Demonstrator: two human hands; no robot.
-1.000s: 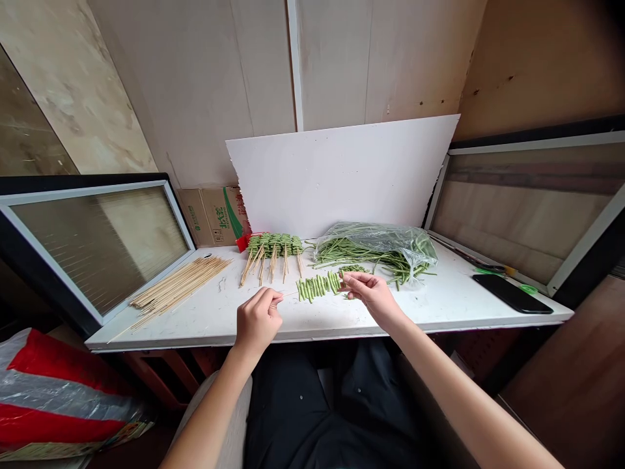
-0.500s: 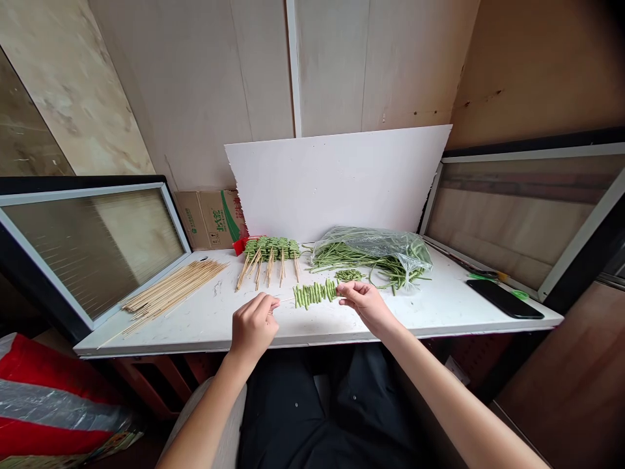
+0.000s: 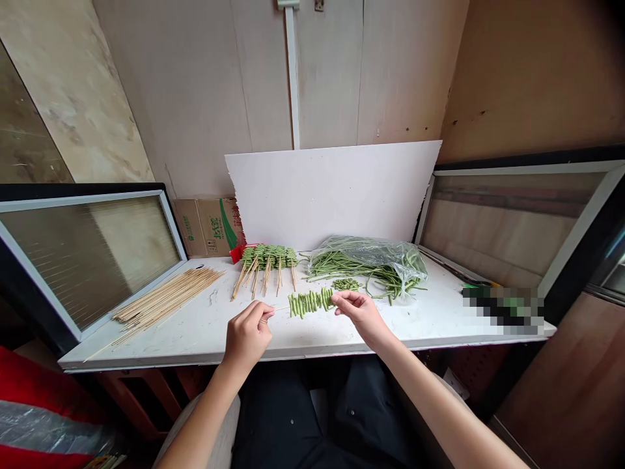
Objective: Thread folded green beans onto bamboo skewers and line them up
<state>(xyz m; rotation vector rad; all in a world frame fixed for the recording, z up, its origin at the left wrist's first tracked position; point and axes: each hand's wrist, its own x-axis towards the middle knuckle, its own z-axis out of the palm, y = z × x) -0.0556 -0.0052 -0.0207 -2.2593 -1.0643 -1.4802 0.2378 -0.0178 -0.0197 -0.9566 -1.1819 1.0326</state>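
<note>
My left hand (image 3: 248, 331) is closed on the bare end of a thin skewer (image 3: 280, 308). Short green bean pieces (image 3: 308, 303) are threaded side by side along it, above the white table (image 3: 195, 342). At the skewer's right end, the fingers of my right hand (image 3: 359, 314) pinch the last bean piece. Behind lies a small pile of cut beans (image 3: 346, 284). Finished bean skewers (image 3: 268, 256) are stacked at the back, their sticks pointing toward me.
Bare skewers (image 3: 168, 296) lie at the left. Long green beans (image 3: 342, 262) fill a clear plastic bag (image 3: 375, 246) at the back right. A cardboard box (image 3: 208, 228) and a white board (image 3: 332, 195) stand behind. A blurred dark object (image 3: 505, 311) lies far right.
The view has tilted up slightly, so the table sits lower in the picture. Both hands still hold the bean skewer in nearly the same place.
</note>
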